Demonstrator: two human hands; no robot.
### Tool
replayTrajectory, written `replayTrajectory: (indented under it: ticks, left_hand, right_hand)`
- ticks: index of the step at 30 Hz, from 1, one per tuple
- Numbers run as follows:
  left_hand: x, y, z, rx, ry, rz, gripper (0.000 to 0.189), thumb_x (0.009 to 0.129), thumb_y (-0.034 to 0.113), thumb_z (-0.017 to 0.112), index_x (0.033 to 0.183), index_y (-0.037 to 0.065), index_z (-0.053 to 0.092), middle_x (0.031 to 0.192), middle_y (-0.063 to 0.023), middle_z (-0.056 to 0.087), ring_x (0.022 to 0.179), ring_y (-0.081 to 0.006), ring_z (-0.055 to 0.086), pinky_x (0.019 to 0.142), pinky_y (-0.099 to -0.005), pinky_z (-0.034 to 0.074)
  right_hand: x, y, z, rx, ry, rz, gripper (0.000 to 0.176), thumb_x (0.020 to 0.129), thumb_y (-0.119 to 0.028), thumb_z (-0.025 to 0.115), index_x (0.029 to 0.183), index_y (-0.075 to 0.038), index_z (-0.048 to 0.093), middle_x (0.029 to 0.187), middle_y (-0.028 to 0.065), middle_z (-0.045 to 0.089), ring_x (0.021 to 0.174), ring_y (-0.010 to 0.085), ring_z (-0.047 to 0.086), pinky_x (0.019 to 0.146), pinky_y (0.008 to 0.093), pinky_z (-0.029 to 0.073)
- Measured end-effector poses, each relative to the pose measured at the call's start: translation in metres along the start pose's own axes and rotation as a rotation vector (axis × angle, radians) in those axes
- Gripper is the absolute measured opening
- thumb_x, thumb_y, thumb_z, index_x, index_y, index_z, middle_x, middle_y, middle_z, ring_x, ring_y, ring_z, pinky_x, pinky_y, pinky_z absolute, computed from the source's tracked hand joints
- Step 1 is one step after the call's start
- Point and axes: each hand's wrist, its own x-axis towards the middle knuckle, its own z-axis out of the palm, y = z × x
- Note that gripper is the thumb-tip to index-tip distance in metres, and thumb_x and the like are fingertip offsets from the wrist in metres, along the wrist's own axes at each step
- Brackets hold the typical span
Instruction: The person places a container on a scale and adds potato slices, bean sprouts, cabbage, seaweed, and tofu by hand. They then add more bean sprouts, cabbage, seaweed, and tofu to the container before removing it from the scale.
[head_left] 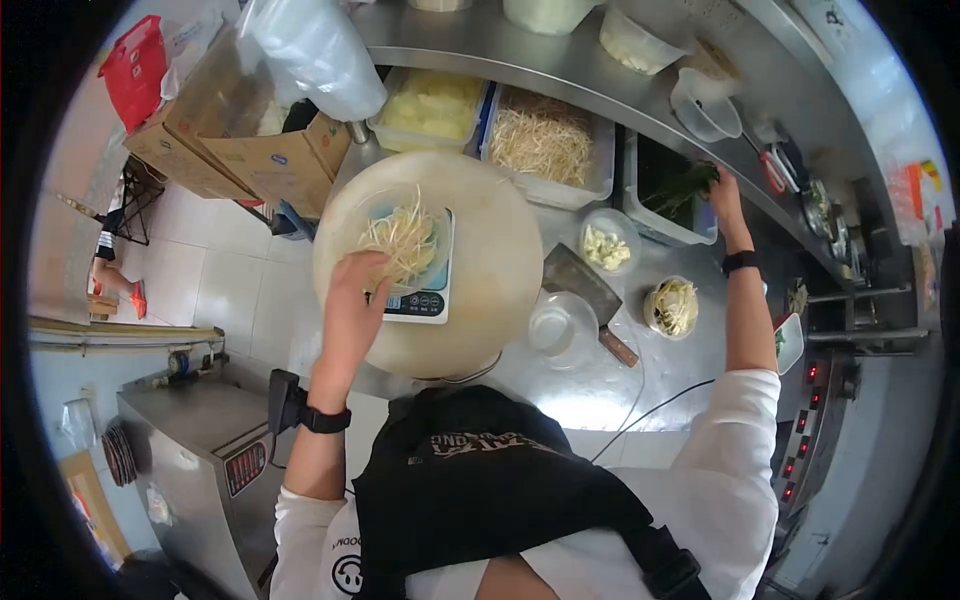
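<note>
Lying by the left hand (pixel 352 292), sprouts (pixel 408 238) look pale (and tangled).

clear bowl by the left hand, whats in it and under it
Bean sprouts inside the bowl, a digital scale under it on the round board. Sprouts hide the bowl's bottom; much of the scale is covered.

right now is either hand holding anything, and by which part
The right hand holds dark greens by their right-hand end, over their bin. The left hand is at the bowl of sprouts; whether it grips anything cannot be told.
</note>
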Motion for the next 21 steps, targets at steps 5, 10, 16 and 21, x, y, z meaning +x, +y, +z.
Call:
replayTrajectory:
  ticks: [5, 10, 16, 21]
  left_hand:
    - [-0.005, -0.002, -0.005, 0.037, -0.001, 0.023, 0.035, 0.076, 0.003, 0.063, 0.109, 0.004, 0.052, 0.106, -0.0157, 0.055, 0.106, -0.0323, 0.049, 0.091, -0.0371, 0.038]
    - [-0.022, -0.036, 0.007, 0.152, 0.279, -0.143, 0.069, 0.073, 0.008, 0.069, 0.131, -0.001, 0.033, 0.123, -0.0224, 0.046, 0.117, -0.0334, 0.043, 0.098, -0.0372, 0.035]
    - [-0.033, -0.032, 0.032, -0.396, 0.163, -0.269, 0.072, 0.076, 0.011, 0.069, 0.134, -0.004, 0.028, 0.126, -0.0218, 0.043, 0.119, -0.0299, 0.042, 0.101, -0.0367, 0.032]
    - [-0.044, -0.030, 0.026, -0.403, 0.077, -0.278, 0.077, 0.079, 0.009, 0.067, 0.140, 0.002, 0.019, 0.136, -0.0176, 0.035, 0.125, -0.0274, 0.037, 0.101, -0.0389, 0.032]
  right_hand:
    - [-0.028, -0.107, -0.034, 0.359, 0.048, 0.067, 0.033, 0.085, 0.006, 0.035, 0.116, 0.005, 0.049, 0.101, 0.0117, 0.060, 0.085, 0.0183, 0.059, 0.070, 0.0304, 0.051]
    - [-0.061, -0.251, -0.068, 0.487, -0.168, -0.076, 0.031, 0.091, -0.004, 0.032, 0.116, 0.006, 0.047, 0.108, 0.0175, 0.060, 0.096, 0.0211, 0.060, 0.081, 0.0286, 0.050]
    - [-0.099, -0.372, -0.018, 0.672, -0.363, -0.119, 0.031, 0.090, -0.003, 0.033, 0.115, 0.007, 0.046, 0.106, 0.0196, 0.060, 0.095, 0.0229, 0.061, 0.081, 0.0298, 0.052]
    - [-0.123, -0.392, 0.096, 0.615, -0.639, -0.087, 0.030, 0.086, -0.004, 0.040, 0.113, 0.007, 0.049, 0.106, 0.0164, 0.060, 0.091, 0.0216, 0.061, 0.079, 0.0288, 0.050]
